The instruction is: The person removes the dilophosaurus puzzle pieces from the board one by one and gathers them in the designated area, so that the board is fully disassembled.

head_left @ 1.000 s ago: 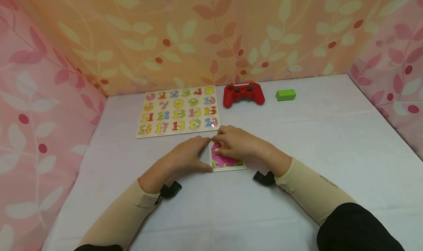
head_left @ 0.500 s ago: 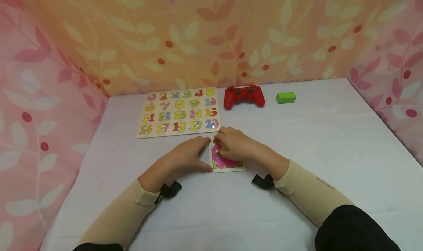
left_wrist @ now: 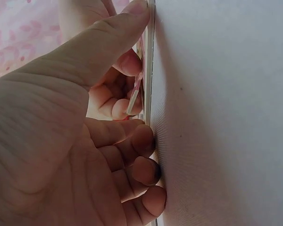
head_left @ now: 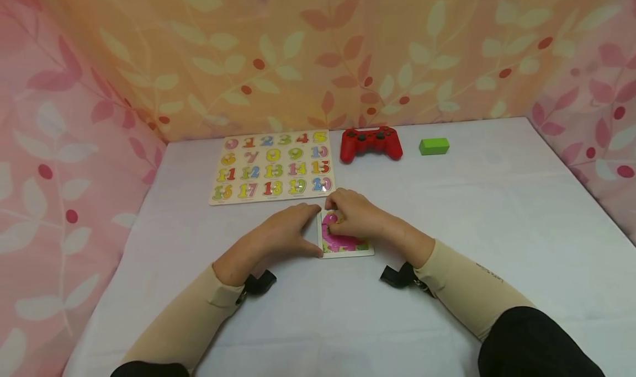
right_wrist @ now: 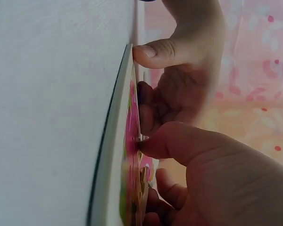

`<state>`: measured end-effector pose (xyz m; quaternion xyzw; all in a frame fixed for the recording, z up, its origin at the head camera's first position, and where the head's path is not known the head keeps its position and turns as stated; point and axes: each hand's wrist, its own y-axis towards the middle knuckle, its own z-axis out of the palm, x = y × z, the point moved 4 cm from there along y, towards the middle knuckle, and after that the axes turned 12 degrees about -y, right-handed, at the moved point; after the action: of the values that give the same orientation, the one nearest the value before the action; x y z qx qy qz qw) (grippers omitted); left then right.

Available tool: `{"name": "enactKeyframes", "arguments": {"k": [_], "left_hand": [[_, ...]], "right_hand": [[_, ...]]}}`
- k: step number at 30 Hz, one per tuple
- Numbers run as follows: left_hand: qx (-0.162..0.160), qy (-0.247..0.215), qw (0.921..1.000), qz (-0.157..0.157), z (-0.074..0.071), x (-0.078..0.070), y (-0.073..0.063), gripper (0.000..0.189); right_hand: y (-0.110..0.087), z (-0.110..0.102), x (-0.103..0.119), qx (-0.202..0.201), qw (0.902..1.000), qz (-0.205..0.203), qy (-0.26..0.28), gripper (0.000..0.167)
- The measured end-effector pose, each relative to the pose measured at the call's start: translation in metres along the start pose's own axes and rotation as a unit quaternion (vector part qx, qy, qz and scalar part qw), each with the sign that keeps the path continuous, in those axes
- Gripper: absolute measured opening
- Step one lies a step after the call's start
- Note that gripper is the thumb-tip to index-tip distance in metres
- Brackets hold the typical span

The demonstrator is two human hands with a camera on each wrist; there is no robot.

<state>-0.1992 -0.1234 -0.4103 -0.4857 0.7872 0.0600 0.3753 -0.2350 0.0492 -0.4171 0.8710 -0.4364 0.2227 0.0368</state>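
Observation:
A small square puzzle (head_left: 343,243) with a pink dinosaur picture lies flat on the white cloth in the head view. My left hand (head_left: 280,231) holds its left side, thumb at the near corner and fingertips at the far corner. Over the puzzle's upper part, my right hand (head_left: 360,216) pinches a thin puzzle piece between thumb and fingers. In the left wrist view that puzzle piece (left_wrist: 133,100) tilts up from the board, one edge raised. The right wrist view shows the right thumb (right_wrist: 162,143) against the pink picture. The right hand hides much of the picture's upper half.
Behind the hands lies a wooden number board (head_left: 273,167) with coloured numerals. A red game controller (head_left: 371,143) and a green block (head_left: 434,146) sit along the back of the white-covered table (head_left: 487,217). Patterned cloth (head_left: 278,57) hangs behind and at both sides.
My right fingers have shifted slightly over the puzzle, and a tan patch now shows between thumb and fingers. The left hand stays at the puzzle's left side. The head view has shifted a little.

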Motion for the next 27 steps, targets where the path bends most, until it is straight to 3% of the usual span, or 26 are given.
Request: {"name": "enactKeyframes", "arguments": {"k": [5, 14, 23, 27], "left_hand": [[-0.001, 0.002, 1.0000, -0.005, 0.0000, -0.0002, 0.0006, 0.102], [-0.005, -0.004, 1.0000, -0.007, -0.0016, -0.0018, -0.0007, 0.100], [-0.008, -0.011, 0.9999, -0.007, -0.0019, -0.0015, -0.0012, 0.099], [-0.007, -0.016, 0.9998, -0.011, -0.0020, -0.0020, -0.0018, 0.100]], "right_hand": [[-0.0017, -0.0020, -0.0012, -0.010, 0.9999, 0.002, 0.013, 0.036], [-0.0033, -0.0043, 0.0019, -0.049, 0.9981, -0.028, -0.025, 0.040], [-0.0064, -0.0047, 0.0069, -0.068, 0.9956, 0.010, -0.063, 0.039], [-0.0088, -0.0079, 0.0056, -0.062, 0.9968, 0.020, -0.047, 0.041]]}}
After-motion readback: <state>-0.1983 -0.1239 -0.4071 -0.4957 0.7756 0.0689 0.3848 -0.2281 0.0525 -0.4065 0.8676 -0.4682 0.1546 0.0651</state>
